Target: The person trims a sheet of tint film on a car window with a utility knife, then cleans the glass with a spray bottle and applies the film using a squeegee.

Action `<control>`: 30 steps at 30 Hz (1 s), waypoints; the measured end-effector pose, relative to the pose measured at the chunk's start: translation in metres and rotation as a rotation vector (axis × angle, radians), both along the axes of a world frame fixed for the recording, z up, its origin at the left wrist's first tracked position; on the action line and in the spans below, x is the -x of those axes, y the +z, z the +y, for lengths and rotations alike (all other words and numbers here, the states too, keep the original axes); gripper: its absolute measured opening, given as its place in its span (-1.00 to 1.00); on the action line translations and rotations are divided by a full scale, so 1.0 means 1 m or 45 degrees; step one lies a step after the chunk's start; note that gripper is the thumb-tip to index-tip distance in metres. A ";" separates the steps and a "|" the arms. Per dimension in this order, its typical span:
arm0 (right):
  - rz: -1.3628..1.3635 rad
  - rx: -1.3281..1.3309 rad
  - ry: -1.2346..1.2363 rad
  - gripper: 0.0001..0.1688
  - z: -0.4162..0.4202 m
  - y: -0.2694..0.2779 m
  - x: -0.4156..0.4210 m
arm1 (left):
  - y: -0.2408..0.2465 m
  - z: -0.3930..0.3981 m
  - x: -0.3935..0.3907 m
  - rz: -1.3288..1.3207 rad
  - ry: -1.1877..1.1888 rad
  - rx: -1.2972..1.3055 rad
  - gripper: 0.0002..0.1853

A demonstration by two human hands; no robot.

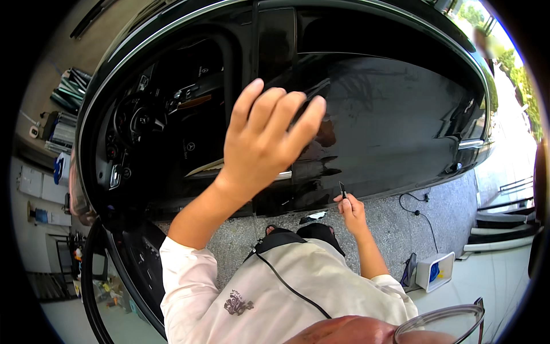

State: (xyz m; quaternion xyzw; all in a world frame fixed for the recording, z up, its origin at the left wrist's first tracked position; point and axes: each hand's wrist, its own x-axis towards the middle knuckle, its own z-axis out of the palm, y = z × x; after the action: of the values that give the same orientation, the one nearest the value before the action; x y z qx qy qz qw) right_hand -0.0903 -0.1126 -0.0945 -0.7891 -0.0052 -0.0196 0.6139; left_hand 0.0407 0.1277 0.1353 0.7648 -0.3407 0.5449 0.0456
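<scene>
My left hand (270, 133) is raised before the side of a black car (399, 129), its fingers spread and curled with nothing seen between them; whether the fingertips touch the car I cannot tell. Low beside the rear door, my right hand (352, 210) grips a small utility knife (342, 189), its blade pointing up towards the panel. A dark, wrinkled film-like layer (318, 172) with ragged edges shows on the rear door near the door gap. Left of my left hand, the open front doorway shows the steering wheel (139, 120) and dark seat.
The open front door (129, 266) stands at lower left. A black cable (423, 215) lies on the speckled floor at right, near a white bin (435, 271). Rolls of material (498, 236) lie at far right. Shelves and boxes (38, 185) line the left wall.
</scene>
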 end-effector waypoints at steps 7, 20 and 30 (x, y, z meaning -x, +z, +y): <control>-0.056 -0.182 -0.319 -0.55 -0.017 0.057 0.003 | -0.074 -0.037 -0.006 0.444 -0.315 -0.275 -0.54; -0.095 -0.126 0.166 -0.66 -0.018 0.195 -0.112 | -0.052 -0.039 -0.076 0.428 0.246 -0.342 -0.31; 0.209 0.071 0.306 -0.58 0.011 0.268 -0.170 | -0.045 -0.032 -0.086 0.318 0.215 -0.360 -0.50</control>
State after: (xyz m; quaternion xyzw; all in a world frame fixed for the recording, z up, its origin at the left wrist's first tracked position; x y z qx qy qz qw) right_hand 0.0794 -0.1012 0.1731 -0.7985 -0.0501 0.1189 0.5880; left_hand 0.1264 0.0959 0.0904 0.8510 -0.3401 0.3946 -0.0661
